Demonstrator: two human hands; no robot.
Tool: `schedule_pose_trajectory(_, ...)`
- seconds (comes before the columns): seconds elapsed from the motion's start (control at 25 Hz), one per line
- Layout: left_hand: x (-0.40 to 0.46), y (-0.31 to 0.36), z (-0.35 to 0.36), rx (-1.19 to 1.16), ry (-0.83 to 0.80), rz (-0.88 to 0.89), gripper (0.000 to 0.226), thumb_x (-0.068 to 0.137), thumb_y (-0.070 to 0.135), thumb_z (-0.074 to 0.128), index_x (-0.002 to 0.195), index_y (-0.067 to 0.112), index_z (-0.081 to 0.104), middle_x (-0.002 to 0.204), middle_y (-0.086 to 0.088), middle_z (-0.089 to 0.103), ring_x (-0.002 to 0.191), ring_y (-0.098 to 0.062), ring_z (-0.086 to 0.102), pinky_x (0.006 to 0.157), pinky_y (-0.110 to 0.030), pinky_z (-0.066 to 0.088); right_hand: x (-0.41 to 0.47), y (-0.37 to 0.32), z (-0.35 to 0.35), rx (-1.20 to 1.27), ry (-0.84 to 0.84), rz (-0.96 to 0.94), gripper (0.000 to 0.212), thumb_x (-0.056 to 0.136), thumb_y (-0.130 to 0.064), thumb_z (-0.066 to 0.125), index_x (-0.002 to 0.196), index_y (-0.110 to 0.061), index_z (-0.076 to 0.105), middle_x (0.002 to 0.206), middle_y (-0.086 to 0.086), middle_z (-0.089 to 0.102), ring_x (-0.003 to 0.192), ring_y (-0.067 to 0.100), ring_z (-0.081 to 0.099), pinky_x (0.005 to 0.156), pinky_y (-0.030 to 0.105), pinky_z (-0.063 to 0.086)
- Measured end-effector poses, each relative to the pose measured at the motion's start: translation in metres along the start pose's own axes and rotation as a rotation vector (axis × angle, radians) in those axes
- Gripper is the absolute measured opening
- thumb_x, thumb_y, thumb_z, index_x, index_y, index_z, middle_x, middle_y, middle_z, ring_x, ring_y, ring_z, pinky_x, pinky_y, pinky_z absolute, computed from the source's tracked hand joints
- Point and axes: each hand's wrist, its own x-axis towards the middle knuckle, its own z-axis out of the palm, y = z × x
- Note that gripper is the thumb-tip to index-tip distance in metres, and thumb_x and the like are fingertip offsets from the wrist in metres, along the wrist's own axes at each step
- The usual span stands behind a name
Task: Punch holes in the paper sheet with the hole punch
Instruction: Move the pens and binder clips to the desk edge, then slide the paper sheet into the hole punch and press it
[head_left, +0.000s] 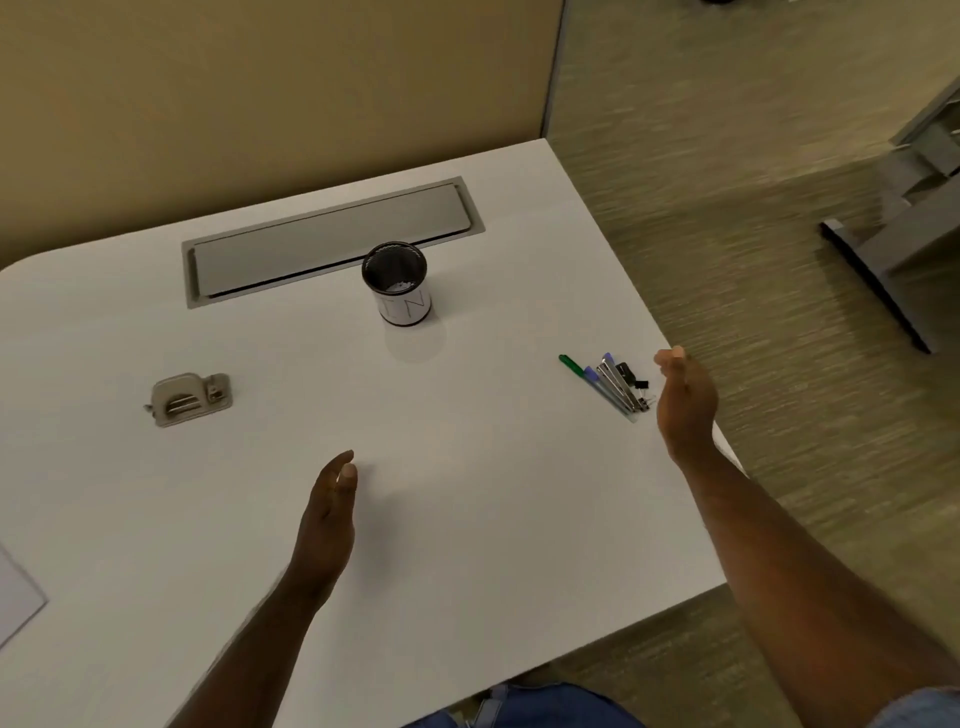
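we judge this to be the very start: nothing is held, and neither the punch nor the sheet has been touched. our left hand (327, 512) hovers over the middle of the smooth white laminate desk with rounded corners (467, 519), fingers straight and close together, edge-on to the camera. our right hand (685, 402) hangs at the desk's right edge, fingers loosely bent, pinching nothing.

the small beige-grey metal hole punch with a domed lever (188, 399) sits well apart to the left, flat on its base. what we take for the thin flat white paper sheet (18, 597) shows only as a corner at the far left edge of view (most of it is cut off, so we cannot be sure).

next we would need the left hand to reach for the punch and bring the sheet toward the centre, then feed the sheet's edge squarely into the punch's slot.

just beside the right hand lies a bundle of slim plastic pens, green and blue capped, with small black binder clips (610, 382). behind stands a black wire-mesh cup with a white paper band (397, 286), in front of a long matte grey recessed cable flap (332, 239).
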Motion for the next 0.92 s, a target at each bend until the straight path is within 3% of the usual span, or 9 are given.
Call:
schedule_pose_trajectory(0.08,-0.007,0.002,-0.015,0.065,0.070,0.048,0.036,0.093,0.041,0.050,0.126,0.027,0.054,0.131,0.008,0.053,0.119,-0.006,0.049,0.100,-0.026,0.039,-0.022,-0.020,0.013,-0.126,-0.046,-0.199,0.046,0.095,-0.032,0.033,0.103,0.000,0.066,0.104,0.016,0.069,0.099,0.025,0.061,0.087,0.017,0.037)
schedule_pose_trajectory(0.16,-0.014,-0.001,-0.038,0.128,0.128,0.125,0.028,0.091,0.028,0.059,0.119,0.029,0.057,0.125,0.012,0.056,0.114,-0.002,0.053,0.096,-0.028,0.043,-0.056,-0.036,0.035,-0.166,-0.169,-0.387,0.041,0.096,-0.029,0.036,0.102,-0.002,0.066,0.102,0.015,0.069,0.099,0.027,0.061,0.093,0.010,0.031)
schedule_pose_trajectory(0.24,-0.023,-0.011,-0.069,0.195,0.184,0.219,0.030,0.088,0.023,0.065,0.116,0.029,0.058,0.124,0.013,0.057,0.117,-0.001,0.052,0.095,-0.027,0.043,-0.101,-0.049,0.065,-0.158,-0.337,-0.515,0.035,0.094,-0.031,0.042,0.106,-0.006,0.064,0.109,0.011,0.068,0.105,0.023,0.059,0.100,0.018,0.035)
schedule_pose_trajectory(0.32,-0.034,-0.023,-0.105,0.279,0.221,0.300,0.034,0.087,0.021,0.066,0.119,0.027,0.057,0.127,0.008,0.057,0.122,-0.004,0.050,0.098,-0.019,0.040,-0.156,-0.064,0.103,-0.141,-0.516,-0.569,0.035,0.093,-0.035,0.046,0.112,-0.012,0.063,0.116,0.003,0.065,0.110,0.015,0.057,0.095,0.027,0.045)
schedule_pose_trajectory(0.48,-0.054,-0.041,-0.169,0.352,0.210,0.351,0.047,0.087,0.021,0.066,0.128,0.033,0.047,0.131,0.000,0.055,0.126,-0.009,0.047,0.103,-0.012,0.034,-0.261,-0.101,0.175,-0.099,-0.766,-0.661,0.033,0.090,-0.037,0.050,0.119,-0.022,0.057,0.118,-0.006,0.064,0.112,0.006,0.055,0.090,0.025,0.050)
schedule_pose_trajectory(0.6,-0.063,-0.064,-0.228,0.395,0.293,0.312,0.048,0.084,0.030,0.065,0.130,0.021,0.051,0.134,0.000,0.052,0.129,-0.011,0.046,0.107,-0.022,0.036,-0.323,-0.127,0.225,-0.115,-0.874,-0.705,0.033,0.089,-0.034,0.054,0.121,-0.025,0.054,0.123,-0.003,0.062,0.116,0.007,0.052,0.092,0.031,0.050)
schedule_pose_trajectory(0.72,-0.072,-0.099,-0.302,0.497,0.475,0.227,0.055,0.082,0.032,0.068,0.130,0.012,0.052,0.135,-0.007,0.053,0.128,-0.020,0.047,0.106,-0.035,0.039,-0.379,-0.147,0.277,-0.163,-0.956,-0.704,0.035,0.089,-0.029,0.059,0.123,-0.022,0.056,0.129,-0.004,0.058,0.119,0.005,0.046,0.095,0.034,0.050)
schedule_pose_trajectory(0.92,-0.084,-0.150,-0.420,0.491,0.708,-0.158,0.072,0.078,0.036,0.074,0.137,0.009,0.043,0.143,-0.013,0.046,0.134,-0.030,0.038,0.109,-0.049,0.034,-0.458,-0.178,0.353,-0.284,-1.099,-0.649,0.050,0.093,-0.032,0.052,0.138,-0.016,0.040,0.137,0.002,0.049,0.127,0.018,0.042,0.107,0.029,0.035)
